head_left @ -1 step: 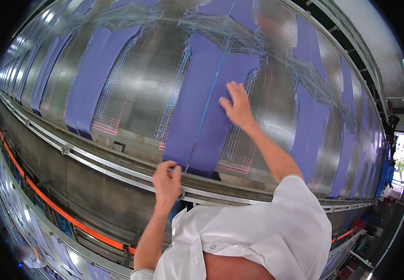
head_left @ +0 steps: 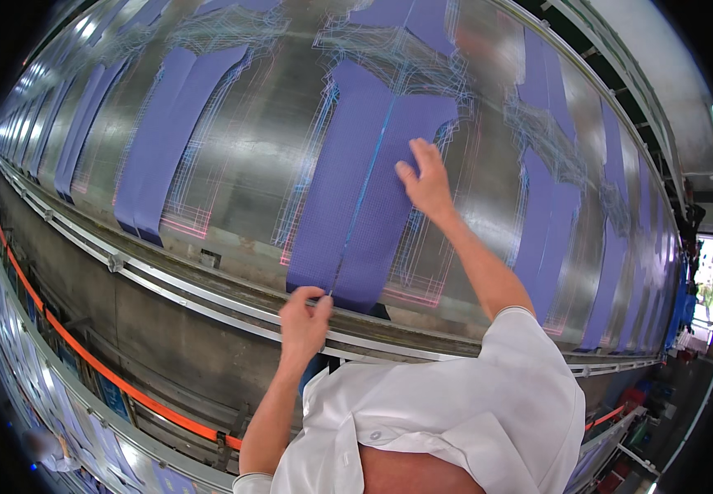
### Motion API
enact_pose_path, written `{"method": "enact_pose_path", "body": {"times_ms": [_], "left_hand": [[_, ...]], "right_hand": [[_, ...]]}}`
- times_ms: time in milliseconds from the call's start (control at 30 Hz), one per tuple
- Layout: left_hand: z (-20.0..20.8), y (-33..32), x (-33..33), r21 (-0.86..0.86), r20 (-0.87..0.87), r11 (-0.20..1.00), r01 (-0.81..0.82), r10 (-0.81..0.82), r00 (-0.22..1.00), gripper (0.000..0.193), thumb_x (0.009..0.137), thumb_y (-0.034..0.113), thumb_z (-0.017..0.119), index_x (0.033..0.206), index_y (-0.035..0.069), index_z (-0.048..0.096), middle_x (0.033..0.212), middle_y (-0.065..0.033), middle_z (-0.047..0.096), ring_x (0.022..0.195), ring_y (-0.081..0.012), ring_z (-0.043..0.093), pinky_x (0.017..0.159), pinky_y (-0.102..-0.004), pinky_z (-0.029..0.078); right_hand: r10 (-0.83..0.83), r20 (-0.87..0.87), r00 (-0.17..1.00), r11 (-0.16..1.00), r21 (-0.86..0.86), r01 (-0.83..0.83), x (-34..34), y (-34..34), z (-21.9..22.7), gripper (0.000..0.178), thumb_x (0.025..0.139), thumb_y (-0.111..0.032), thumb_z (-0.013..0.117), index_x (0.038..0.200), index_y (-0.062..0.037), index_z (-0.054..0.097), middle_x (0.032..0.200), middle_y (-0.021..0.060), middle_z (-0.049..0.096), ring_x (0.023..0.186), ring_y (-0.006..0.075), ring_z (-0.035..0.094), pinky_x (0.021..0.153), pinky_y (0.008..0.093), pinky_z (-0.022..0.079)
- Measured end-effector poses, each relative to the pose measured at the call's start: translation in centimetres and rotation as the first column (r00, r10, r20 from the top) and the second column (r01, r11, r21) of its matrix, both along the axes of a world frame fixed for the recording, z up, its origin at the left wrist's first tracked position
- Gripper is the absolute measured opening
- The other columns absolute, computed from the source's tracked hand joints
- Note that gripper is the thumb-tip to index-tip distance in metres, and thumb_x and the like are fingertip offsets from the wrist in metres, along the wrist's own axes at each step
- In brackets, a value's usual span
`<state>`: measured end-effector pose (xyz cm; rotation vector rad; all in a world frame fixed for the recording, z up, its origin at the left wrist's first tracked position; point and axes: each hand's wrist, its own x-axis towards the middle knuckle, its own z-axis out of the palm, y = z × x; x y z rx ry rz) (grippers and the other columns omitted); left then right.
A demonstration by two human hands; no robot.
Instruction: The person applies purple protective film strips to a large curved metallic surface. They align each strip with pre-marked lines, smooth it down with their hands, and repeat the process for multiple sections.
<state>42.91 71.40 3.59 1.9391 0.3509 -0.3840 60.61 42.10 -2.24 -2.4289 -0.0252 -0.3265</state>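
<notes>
A violet fabric panel [head_left: 344, 198], cut in a garment shape, lies on the grey metal table [head_left: 249, 165] in front of me. A light blue line runs down its middle. My right hand [head_left: 428, 185] is over the panel's right side, fingers stretched and thumb apart, holding nothing; whether it touches the cloth I cannot tell. Beside the panel's lower end is my left hand [head_left: 303, 323], its fingers curled and thumb close to the index finger, near the foot of the line. What lies between those fingertips is too small to make out.
More violet panels [head_left: 179, 132] lie along the table to the left and right, amid blue and pink outlines. A metal rail [head_left: 183, 300] follows the near edge. Behind it runs an orange strip [head_left: 150, 402] beside another long table. A blurred person [head_left: 52, 451] is at lower left.
My left hand has shifted slightly right, toward the foot of the light blue line. My right hand has moved a little to the right. The panels have not moved.
</notes>
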Motion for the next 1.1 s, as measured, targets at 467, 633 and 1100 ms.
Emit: {"method": "enact_pose_path", "body": {"times_ms": [467,633,1100], "left_hand": [[-0.6,-3.4,1.7,0.147,-0.172,0.986,0.078,-0.052,0.984,0.040,0.086,0.036,0.072,0.087,-0.004,0.065,0.066,-0.0102,0.063,0.063,-0.0215,0.063,0.063,-0.0373,0.048],[-1.0,-4.2,2.7,0.101,-0.232,0.986,0.134,-0.108,0.967,0.049,0.086,0.039,0.069,0.066,-0.005,0.062,0.058,-0.0118,0.058,0.059,-0.0201,0.056,0.062,-0.0399,0.046],[14.1,-8.7,7.4,-0.431,0.024,0.892,0.138,-0.141,0.990,0.033,0.097,0.022,0.061,0.076,-0.003,0.063,0.063,0.0035,0.056,0.060,-0.0033,0.045,0.052,-0.0257,0.038]], "right_hand": [[-0.192,0.075,0.978,0.977,0.107,0.184,-8.1,0.4,-0.2,0.039,0.094,-0.027,0.063,0.123,-0.0010,0.063,0.137,0.0185,0.056,0.138,0.0392,0.041,0.114,0.0487,0.032],[-0.265,0.010,0.964,0.940,0.224,0.256,-10.9,0.3,0.8,0.037,0.092,-0.023,0.064,0.118,0.0026,0.064,0.128,0.0180,0.061,0.129,0.0373,0.049,0.108,0.0469,0.038],[0.471,-0.382,0.795,-0.133,0.861,0.492,-5.3,-2.4,2.5,0.074,0.094,-0.064,0.053,0.107,0.0082,0.062,0.086,0.0142,0.070,0.072,0.0190,0.067,0.065,0.0325,0.057]]}}
